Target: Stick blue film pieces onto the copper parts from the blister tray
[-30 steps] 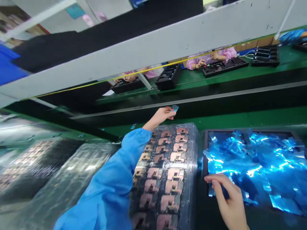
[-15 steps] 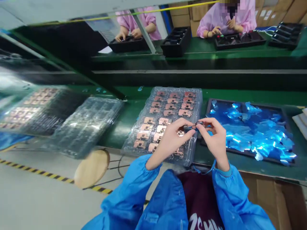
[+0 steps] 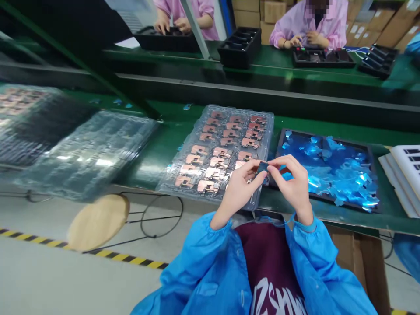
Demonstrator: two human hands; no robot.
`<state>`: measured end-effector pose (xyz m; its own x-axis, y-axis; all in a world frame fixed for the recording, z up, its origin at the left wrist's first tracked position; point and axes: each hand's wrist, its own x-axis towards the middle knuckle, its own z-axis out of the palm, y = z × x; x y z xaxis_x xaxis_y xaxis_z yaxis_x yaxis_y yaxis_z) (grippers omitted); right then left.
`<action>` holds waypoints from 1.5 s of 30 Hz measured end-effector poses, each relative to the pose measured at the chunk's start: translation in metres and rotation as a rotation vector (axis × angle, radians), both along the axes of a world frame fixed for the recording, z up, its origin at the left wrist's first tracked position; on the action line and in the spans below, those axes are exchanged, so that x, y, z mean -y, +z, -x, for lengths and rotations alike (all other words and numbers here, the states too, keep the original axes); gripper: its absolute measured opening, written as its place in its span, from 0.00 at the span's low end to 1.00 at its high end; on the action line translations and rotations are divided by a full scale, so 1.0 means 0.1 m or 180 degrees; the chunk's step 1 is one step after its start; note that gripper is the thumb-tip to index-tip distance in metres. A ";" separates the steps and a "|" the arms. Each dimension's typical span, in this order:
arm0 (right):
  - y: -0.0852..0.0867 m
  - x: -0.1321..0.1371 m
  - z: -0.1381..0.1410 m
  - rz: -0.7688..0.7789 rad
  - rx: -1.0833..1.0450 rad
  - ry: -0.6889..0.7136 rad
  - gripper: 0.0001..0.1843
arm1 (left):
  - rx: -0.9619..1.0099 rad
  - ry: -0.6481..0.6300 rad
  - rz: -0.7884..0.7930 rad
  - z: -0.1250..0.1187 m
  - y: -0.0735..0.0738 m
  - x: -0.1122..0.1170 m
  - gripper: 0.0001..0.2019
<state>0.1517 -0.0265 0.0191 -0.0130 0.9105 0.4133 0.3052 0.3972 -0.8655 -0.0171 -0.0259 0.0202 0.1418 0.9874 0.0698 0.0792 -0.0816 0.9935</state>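
Observation:
My left hand (image 3: 241, 189) and my right hand (image 3: 290, 183) meet in front of me, with the fingertips of both pinching a small dark piece with a blue film (image 3: 262, 167). The piece is mostly hidden by my fingers. Both hands hover over the near right corner of a clear plastic blister tray (image 3: 241, 109) of copper-coloured parts (image 3: 213, 153). Just right of my right hand lies a black tray (image 3: 328, 138) heaped with loose shiny blue film pieces (image 3: 328, 168).
Stacked clear trays (image 3: 88, 153) lie left on the green workbench (image 3: 203, 124). White trays (image 3: 407, 175) stand at the right. A round wooden stool top (image 3: 98, 222) sits below. Across a beam, two people in pink gowns (image 3: 308, 26) work at black trays (image 3: 241, 46).
One second ago my hands were apart, the right reaching beyond the tray with a small piece and the left on the blue film. Now both hold the piece together, and the view has levelled.

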 end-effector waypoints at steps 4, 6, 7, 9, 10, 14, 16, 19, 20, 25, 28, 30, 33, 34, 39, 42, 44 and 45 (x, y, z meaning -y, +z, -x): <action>-0.06 0.00 -0.01 0.0290 -0.0096 -0.0178 0.09 | -0.0229 -0.0100 -0.0161 -0.01 0.01 0.08 0.10; -0.09 0.02 0.01 0.0334 -0.0076 -0.0247 0.14 | -0.0289 -0.0069 -0.0214 -0.01 -0.01 0.11 0.10; -0.10 0.03 0.03 0.0320 -0.0047 -0.0263 0.16 | -0.0289 -0.0056 -0.0200 -0.01 -0.03 0.12 0.10; -0.11 0.05 0.05 0.0203 0.0041 -0.0314 0.19 | -0.0208 0.0032 -0.0111 -0.01 -0.07 0.12 0.10; -0.11 0.06 0.07 0.0111 0.0119 -0.0342 0.18 | -0.0138 0.0112 -0.0059 0.00 -0.09 0.12 0.11; -0.12 0.07 0.12 -0.0539 0.0688 -0.0542 0.08 | 0.0068 0.0294 0.0060 0.04 -0.14 0.12 0.15; -0.13 0.06 0.14 -0.0894 0.0881 -0.0630 0.07 | 0.0165 0.0189 0.0107 0.07 -0.14 0.13 0.17; -0.17 0.04 0.14 -0.1263 0.0932 -0.0707 0.06 | 0.0407 0.0053 0.0255 0.11 -0.14 0.15 0.17; -0.18 0.04 0.13 -0.1357 0.0971 -0.0709 0.06 | 0.0524 0.0045 0.0351 0.12 -0.15 0.15 0.17; -0.22 0.09 0.11 -0.1583 0.1336 -0.0554 0.09 | 0.1514 0.0015 0.1059 0.15 -0.24 0.10 0.19; -0.20 0.12 0.10 -0.1488 0.1299 -0.0385 0.08 | 0.2001 -0.0102 0.1278 0.17 -0.26 0.03 0.18; -0.18 0.15 0.10 -0.1439 0.1210 -0.0265 0.08 | 0.2160 -0.0083 0.1318 0.18 -0.26 -0.02 0.16; -0.18 0.19 0.11 -0.1351 0.0971 -0.0189 0.07 | 0.2281 0.0207 0.1280 0.19 -0.26 -0.08 0.10; -0.19 0.21 0.12 -0.1299 0.0830 -0.0234 0.07 | 0.2309 0.0350 0.1242 0.20 -0.27 -0.10 0.08; -0.39 0.09 0.01 -0.0736 0.0071 -0.1435 0.04 | 0.2370 0.0999 0.0986 0.23 -0.38 -0.18 0.03; -0.58 -0.15 -0.26 -0.0056 0.0296 -0.1912 0.12 | 0.2257 0.1134 0.0947 0.22 -0.41 -0.19 0.05; -0.70 -0.30 -0.46 0.0380 0.0703 -0.2050 0.19 | 0.2101 0.1144 0.0954 0.19 -0.41 -0.18 0.06; -0.75 -0.34 -0.54 0.0544 0.0933 -0.2123 0.22 | 0.2034 0.1141 0.0944 0.17 -0.40 -0.17 0.07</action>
<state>0.2054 0.0077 -0.0556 0.4766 0.8150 0.3297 0.6618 -0.0857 -0.7448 -0.0341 -0.0088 -0.0199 -0.1675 0.9555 -0.2428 -0.5428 0.1163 0.8318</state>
